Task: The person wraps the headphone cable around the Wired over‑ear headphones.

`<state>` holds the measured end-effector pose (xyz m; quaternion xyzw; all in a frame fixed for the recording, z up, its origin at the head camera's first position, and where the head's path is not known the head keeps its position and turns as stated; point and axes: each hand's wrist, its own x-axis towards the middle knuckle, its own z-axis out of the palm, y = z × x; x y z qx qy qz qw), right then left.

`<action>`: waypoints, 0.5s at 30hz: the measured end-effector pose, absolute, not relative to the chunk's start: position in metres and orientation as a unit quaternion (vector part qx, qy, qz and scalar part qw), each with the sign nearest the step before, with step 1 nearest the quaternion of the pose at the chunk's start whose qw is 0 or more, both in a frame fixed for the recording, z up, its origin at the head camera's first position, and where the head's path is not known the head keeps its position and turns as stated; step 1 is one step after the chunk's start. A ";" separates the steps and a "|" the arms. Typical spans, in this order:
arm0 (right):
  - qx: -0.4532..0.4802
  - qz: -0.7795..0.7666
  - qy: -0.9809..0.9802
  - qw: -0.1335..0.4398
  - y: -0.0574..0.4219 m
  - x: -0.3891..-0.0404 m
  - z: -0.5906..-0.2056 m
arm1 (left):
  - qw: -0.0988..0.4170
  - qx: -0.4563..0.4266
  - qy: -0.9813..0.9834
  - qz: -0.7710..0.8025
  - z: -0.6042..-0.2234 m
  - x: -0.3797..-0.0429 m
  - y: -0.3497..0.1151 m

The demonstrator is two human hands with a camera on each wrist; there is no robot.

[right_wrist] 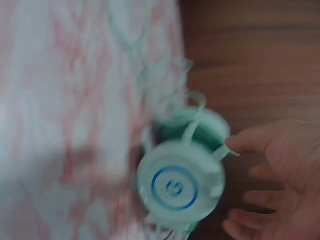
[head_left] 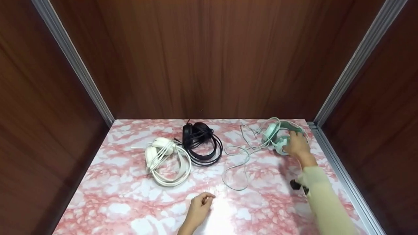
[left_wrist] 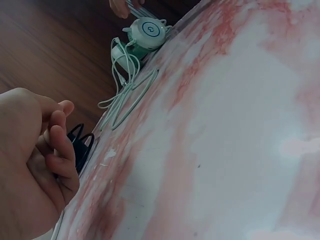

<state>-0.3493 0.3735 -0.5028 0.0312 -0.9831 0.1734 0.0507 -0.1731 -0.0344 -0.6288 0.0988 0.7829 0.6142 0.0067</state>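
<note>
Mint-green headphones [head_left: 269,131] with a pale cable lie at the back right of the table. My right hand [head_left: 297,145] is over their near ear cup [right_wrist: 176,182]. In the right wrist view its fingers are spread and loosely bent beside the cup, one fingertip at a pale strip; blur hides whether it touches. Low in the middle, my left hand [head_left: 199,207] hangs above the table with loosely curled fingers [left_wrist: 62,145] and holds nothing. White headphones [head_left: 163,147] lie left of centre with their cable bundled. Black headphones [head_left: 187,135] lie just behind them.
The pink-and-white marbled table [head_left: 130,209] is enclosed by brown wood-grain panels [head_left: 202,58] at the back and both sides. Metal rails [head_left: 346,182] run along the corners and right edge. A loose loop of the mint cable [head_left: 235,166] stretches toward the table's middle.
</note>
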 end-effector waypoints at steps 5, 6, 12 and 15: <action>0.041 0.119 -0.992 -0.026 0.390 -0.365 -0.525 | 0.026 0.116 0.825 0.553 -0.640 -0.160 -0.032; 0.044 0.114 -0.992 -0.028 0.391 -0.367 -0.530 | 0.030 0.121 0.829 0.545 -0.641 -0.158 -0.031; 0.065 0.087 -0.994 0.019 0.392 -0.376 -0.540 | 0.053 0.132 0.824 0.548 -0.636 -0.165 -0.029; 0.087 0.086 -0.992 0.038 0.381 -0.376 -0.530 | 0.061 0.128 0.821 0.553 -0.630 -0.173 -0.030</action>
